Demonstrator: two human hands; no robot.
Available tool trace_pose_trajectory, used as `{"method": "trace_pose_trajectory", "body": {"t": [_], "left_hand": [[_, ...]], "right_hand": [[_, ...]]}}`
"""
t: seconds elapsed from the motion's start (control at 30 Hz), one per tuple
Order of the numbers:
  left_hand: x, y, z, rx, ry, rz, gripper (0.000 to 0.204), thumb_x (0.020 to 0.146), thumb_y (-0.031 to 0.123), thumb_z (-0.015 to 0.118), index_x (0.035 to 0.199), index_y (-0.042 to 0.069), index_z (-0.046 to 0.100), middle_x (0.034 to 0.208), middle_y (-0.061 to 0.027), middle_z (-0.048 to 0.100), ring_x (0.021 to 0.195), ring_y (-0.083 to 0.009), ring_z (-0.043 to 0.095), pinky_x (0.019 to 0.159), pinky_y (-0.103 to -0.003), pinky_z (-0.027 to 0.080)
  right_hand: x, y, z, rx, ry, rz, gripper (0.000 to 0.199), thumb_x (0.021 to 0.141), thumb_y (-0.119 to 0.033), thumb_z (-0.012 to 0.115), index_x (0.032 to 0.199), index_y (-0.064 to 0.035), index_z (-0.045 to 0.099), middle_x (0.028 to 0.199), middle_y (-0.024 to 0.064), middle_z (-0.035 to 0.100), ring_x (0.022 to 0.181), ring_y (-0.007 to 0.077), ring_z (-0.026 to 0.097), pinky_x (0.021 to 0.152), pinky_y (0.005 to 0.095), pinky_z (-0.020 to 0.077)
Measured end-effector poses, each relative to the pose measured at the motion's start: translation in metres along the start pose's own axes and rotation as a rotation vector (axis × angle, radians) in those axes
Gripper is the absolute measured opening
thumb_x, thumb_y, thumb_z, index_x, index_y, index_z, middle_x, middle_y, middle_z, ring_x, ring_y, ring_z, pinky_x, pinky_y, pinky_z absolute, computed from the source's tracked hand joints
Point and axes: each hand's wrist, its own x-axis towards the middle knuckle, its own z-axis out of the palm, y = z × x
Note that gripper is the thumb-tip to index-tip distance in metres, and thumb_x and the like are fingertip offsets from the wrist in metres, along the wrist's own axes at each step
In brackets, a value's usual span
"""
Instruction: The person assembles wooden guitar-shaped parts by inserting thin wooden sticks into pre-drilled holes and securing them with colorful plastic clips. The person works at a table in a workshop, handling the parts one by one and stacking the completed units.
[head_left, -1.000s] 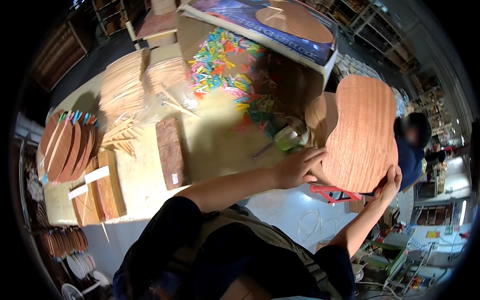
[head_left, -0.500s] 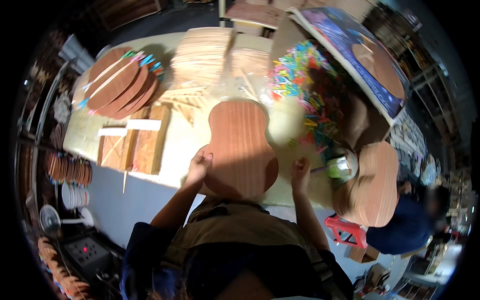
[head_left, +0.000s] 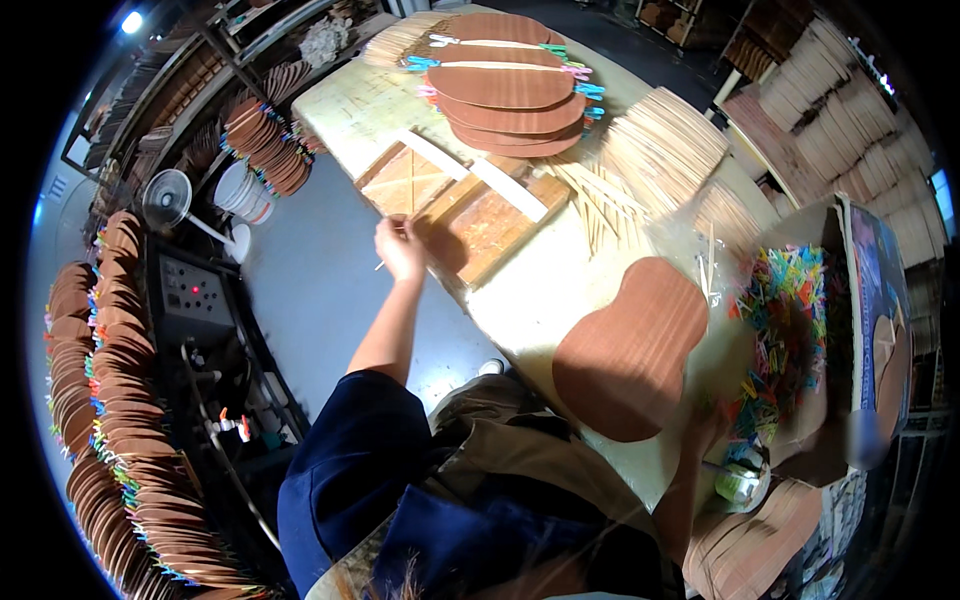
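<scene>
Head view: a person leans over a pale workbench [head_left: 560, 290], forearms coming up from the lower edge.
Left hand: the left hand [head_left: 400, 247] reaches to the bench's near-left edge, fingers [head_left: 392, 226] pinched narrow round a thin wooden stick [head_left: 383, 262], whose lower end pokes out below the hand toward the floor.
Beside that hand: it hovers at the corner of a flat wooden jig [head_left: 470, 205] made of brown boards with two pale strips laid across them.
Right hand: the right hand [head_left: 705, 425] is blurred at the bench's near-right edge, close to the lower rim of the guitar-shaped wooden plate; whether its fingers are spread or curled cannot be told.
Plate: the guitar-shaped wooden plate [head_left: 625, 350], reddish brown, lies flat on the bench between the two hands, well apart from the left one.
Bench top: a stack of similar plates [head_left: 510, 85] with coloured clips on their edges lies at the far end; fans of thin pale sticks [head_left: 665, 150] spread to its right; a heap of coloured clips [head_left: 785, 330] fills a box at the right.
Room: a grey floor [head_left: 310, 300] lies left of the bench, with a white fan [head_left: 165, 198], a control box [head_left: 190, 295] and rows of clipped plates [head_left: 100, 420] stacked along the left.
</scene>
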Motion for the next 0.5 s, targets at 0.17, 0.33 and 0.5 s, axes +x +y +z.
{"method": "trace_pose_trajectory", "body": {"t": [0.17,0.33,0.5], "left_hand": [[0.026,-0.045,-0.013,0.432,-0.321,-0.103,0.012,0.077,0.018,0.065,0.084,0.009,0.062,0.087,-0.0069,0.064,0.076,-0.0291,0.059,0.082,-0.040,0.037],[0.038,-0.054,-0.003,0.388,-0.622,-0.254,0.021,0.073,0.022,0.072,0.088,0.009,0.065,0.086,-0.0056,0.068,0.079,-0.0233,0.063,0.078,-0.036,0.043],[0.032,-0.105,0.007,0.146,-0.683,-0.290,0.025,0.070,0.018,0.077,0.088,0.005,0.065,0.080,-0.0049,0.067,0.071,-0.0147,0.062,0.065,-0.029,0.048]], "right_hand": [[-0.002,0.001,0.002,0.025,-0.028,0.095,0.049,0.085,-0.020,0.061,0.128,-0.0039,0.045,0.122,0.0160,0.052,0.113,0.0347,0.045,0.098,0.0417,0.0335],[-0.003,0.015,0.006,-0.032,-0.057,0.112,0.051,0.085,-0.021,0.061,0.130,-0.0070,0.043,0.125,0.0156,0.050,0.114,0.0338,0.045,0.098,0.0411,0.0336],[0.002,-0.003,-0.001,0.376,-0.087,0.359,0.049,0.084,-0.017,0.061,0.129,-0.0084,0.044,0.122,0.0167,0.050,0.110,0.0342,0.046,0.094,0.0410,0.0370]]}}
